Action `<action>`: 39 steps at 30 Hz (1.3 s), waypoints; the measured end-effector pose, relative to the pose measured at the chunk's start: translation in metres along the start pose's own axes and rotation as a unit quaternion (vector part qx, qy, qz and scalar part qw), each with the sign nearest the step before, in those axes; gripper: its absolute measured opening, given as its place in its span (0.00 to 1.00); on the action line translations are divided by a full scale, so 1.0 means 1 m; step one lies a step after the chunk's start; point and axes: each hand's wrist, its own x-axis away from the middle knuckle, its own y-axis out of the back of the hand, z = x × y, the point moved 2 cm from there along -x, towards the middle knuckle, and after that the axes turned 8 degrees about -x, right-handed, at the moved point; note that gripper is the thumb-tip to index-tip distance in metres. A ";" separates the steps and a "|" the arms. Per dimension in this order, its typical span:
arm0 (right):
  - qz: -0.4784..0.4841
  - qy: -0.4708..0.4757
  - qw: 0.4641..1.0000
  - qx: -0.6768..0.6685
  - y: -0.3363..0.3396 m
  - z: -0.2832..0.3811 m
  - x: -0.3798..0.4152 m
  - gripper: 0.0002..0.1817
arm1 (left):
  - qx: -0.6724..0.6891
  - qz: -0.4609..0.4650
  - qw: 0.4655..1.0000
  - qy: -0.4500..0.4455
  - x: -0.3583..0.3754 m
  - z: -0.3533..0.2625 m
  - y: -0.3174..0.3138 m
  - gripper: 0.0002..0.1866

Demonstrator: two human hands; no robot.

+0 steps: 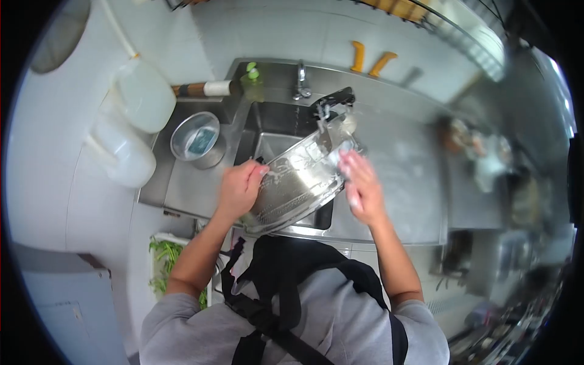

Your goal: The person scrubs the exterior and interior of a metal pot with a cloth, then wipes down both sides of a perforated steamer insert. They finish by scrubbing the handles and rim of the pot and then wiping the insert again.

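Note:
A large shiny metal pot [298,176], streaked with suds, is tilted over the sink basin [267,118]. A sudsy black handle [333,102] shows at its far end. My left hand [240,188] is closed on the pot's left edge, where a small black part shows beside the fingers. At the pot's right side, my right hand [362,185] has its fingers pressed together against a small pale, foamy thing [344,151], too blurred to name. The pot hides much of the basin.
Behind the basin stand a tap [301,82] and a green pump bottle [252,74]. A metal bowl [196,140] with a teal pad sits on the left counter, near translucent jugs [143,97]. Leafy greens [164,261] lie below. Yellow handles [358,56] show at the back wall.

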 end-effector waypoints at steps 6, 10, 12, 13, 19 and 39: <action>-0.024 -0.030 0.998 -0.055 -0.016 -0.031 -0.066 0.25 | -0.008 -0.045 0.999 0.027 -0.013 0.013 -0.015 0.15; 0.014 0.016 0.998 -0.059 -0.016 -0.057 -0.028 0.23 | -0.034 -0.050 0.996 0.059 -0.023 0.030 -0.038 0.17; 0.019 -0.007 0.997 -0.071 -0.017 -0.071 -0.028 0.23 | -0.040 -0.044 0.997 0.057 -0.023 0.038 -0.053 0.17; 0.020 -0.022 0.996 -0.089 -0.021 -0.085 -0.037 0.22 | -0.050 -0.039 0.996 0.065 -0.023 0.041 -0.061 0.17; 0.050 -0.031 0.989 -0.135 -0.061 -0.133 -0.055 0.21 | -0.083 -0.018 0.993 0.078 -0.027 0.064 -0.094 0.17; -0.109 -0.293 0.946 0.082 -0.124 -0.051 -0.007 0.23 | 0.095 0.192 0.975 0.050 -0.047 0.080 -0.165 0.11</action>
